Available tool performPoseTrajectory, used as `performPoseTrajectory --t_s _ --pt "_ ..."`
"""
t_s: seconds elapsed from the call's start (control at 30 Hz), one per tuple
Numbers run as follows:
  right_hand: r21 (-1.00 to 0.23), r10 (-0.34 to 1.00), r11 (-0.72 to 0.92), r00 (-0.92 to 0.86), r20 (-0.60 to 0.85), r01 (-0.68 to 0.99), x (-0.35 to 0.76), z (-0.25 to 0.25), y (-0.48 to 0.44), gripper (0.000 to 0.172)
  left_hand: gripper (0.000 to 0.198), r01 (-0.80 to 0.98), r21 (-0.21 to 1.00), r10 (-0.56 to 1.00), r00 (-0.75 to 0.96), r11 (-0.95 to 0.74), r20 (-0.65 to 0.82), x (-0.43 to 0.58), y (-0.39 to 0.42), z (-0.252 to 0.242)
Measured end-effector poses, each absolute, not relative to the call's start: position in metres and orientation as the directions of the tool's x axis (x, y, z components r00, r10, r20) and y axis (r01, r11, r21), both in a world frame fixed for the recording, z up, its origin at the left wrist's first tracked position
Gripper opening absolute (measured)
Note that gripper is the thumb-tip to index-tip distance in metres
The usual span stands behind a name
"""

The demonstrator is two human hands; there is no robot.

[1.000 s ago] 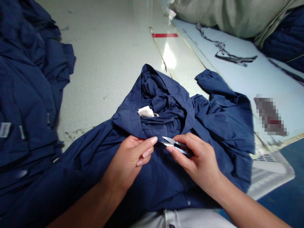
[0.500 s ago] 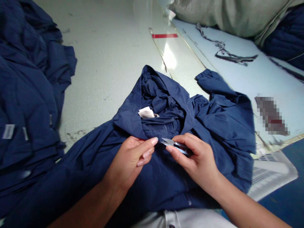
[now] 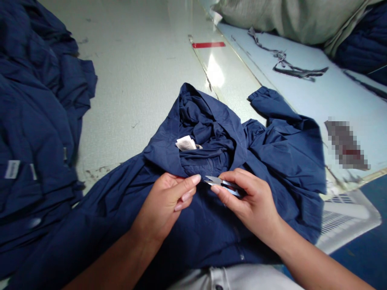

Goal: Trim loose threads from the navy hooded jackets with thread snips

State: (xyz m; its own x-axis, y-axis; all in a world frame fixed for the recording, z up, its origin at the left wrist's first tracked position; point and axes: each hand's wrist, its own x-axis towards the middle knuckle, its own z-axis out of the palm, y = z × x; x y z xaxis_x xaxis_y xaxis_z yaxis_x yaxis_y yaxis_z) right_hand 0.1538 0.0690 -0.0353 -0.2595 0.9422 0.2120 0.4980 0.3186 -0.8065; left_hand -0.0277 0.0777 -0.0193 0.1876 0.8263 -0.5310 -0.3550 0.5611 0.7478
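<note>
A navy hooded jacket lies spread over the table's near edge, its hood opening facing up. Inside the neck a white label shows. My left hand is closed, thumb and forefinger pinching the jacket's edge just below the hood opening. In my right hand is a pair of metal thread snips, gripped between thumb and fingers. The snips' blades point left, close to my left thumb tip and over the pinched edge. Whether a thread lies between the blades is too small to tell.
More navy garments are heaped at the left. On the pale table are a red strip and, further right, dark cord scraps. A grey-green sack stands at the back right. A white plastic basket sits below the right edge.
The snips' blades have come closer together. Both hands and the jacket stay almost where they were; the view has shifted very slightly.
</note>
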Motion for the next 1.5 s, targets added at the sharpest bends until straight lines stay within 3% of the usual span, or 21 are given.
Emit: performPoseTrajectory --t_s 0.77,1.17,1.4,1.5 --pt "-0.807 0.935 0.331 -0.281 0.214 0.489 0.155 -0.033 0.07 0.013 0.036 -0.367 0.753 0.838 0.222 0.546 -0.499 -0.029 0.077 -0.02" --pt "-0.738 0.903 0.42 -0.328 0.279 0.529 0.159 -0.027 0.073 0.015 0.036 -0.399 0.735 0.836 0.223 0.547 -0.501 -0.031 0.076 -0.022" --pt "-0.767 0.942 0.334 -0.208 0.262 0.548 0.155 -0.027 0.064 0.014 0.032 -0.548 0.653 0.836 0.181 0.523 -0.518 -0.022 0.072 -0.026" --pt "-0.857 0.986 0.169 -0.087 0.146 0.486 0.16 -0.028 0.064 0.018 0.027 -0.595 0.631 0.835 0.131 0.498 -0.535 -0.021 0.072 -0.025"
